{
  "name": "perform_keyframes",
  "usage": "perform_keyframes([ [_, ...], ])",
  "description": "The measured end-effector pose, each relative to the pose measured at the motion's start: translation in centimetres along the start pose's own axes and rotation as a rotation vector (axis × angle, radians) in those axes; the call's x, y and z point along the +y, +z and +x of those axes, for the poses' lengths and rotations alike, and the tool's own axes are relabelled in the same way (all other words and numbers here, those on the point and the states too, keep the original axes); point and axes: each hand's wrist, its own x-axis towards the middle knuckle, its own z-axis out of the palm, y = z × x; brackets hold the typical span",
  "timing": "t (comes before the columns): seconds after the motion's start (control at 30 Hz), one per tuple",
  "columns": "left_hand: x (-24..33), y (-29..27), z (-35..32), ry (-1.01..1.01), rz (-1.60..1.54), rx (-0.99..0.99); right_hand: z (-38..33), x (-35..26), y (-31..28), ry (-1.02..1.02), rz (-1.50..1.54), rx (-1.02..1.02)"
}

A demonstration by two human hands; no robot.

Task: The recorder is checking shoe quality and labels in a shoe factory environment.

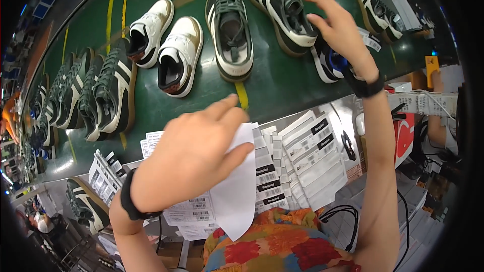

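Note:
My left hand (196,146), with a dark band at its wrist, is above the near edge of the bench. Its index finger points forward, while the thumb and other fingers hold a white paper sheet (237,191) that hangs down. Farther right, my right hand (340,27) reaches over the bench with thumb and fingers apart. It is close to the heel of a dark green sneaker with white stripes (282,15); contact cannot be made out. A matching sneaker (229,35) stands to the left of it. Under my right wrist, a white and black shoe (325,65) is partly hidden.
Two white sneakers (181,55) and several dark striped sneakers (116,90) stand left on the green surface (191,108). Stacks of printed labels (312,156) lie along the near edge. More striped shoes (378,15) are at far right; another person's arm (437,126) shows beyond.

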Motion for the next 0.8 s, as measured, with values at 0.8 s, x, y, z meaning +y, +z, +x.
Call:
perform_keyframes([
  [0.8, 5.9, 3.7, 3.3, 0.12, -0.331, 0.134, -3.5, -8.3, -1.0, 0.363, 0.783, -0.542],
])
